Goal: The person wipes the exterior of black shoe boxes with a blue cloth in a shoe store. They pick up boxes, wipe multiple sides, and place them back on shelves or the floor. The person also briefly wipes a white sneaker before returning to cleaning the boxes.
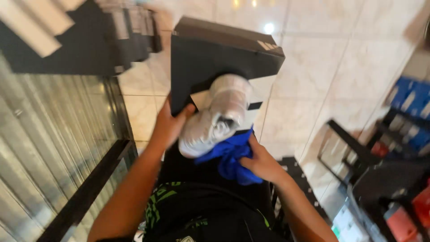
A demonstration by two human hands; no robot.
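**Blue cloth under a pale shoe, with a black box behind**

Blue fabric comes first, nearest the body: the right hand (264,163) has its grip closed on a bunched blue cloth (230,157), which lies against the lower edge of a light grey sports shoe (219,114). The left hand (169,125) is clamped on the shoe's other side, thumb over the near end, so the shoe is held in the air between the two hands, above the person's dark lap, with its far end overlapping the box.

To wipe well from this hold, it seems best to keep the left hand firm so the shoe cannot twist, and to work the cloth in short strokes along the side and sole edge, turning to a fresh fold as it soils. The picture is blurred, so how clean the shoe is cannot be told.

Just beyond the shoe stands a black shoebox (210,58), tilted on the tiled floor (340,54); its pale inner face shows behind the shoe, but whether anything lies inside is hidden. Farther off to the right, blue boxes (414,101) sit stacked on a dark rack, contents unseen.
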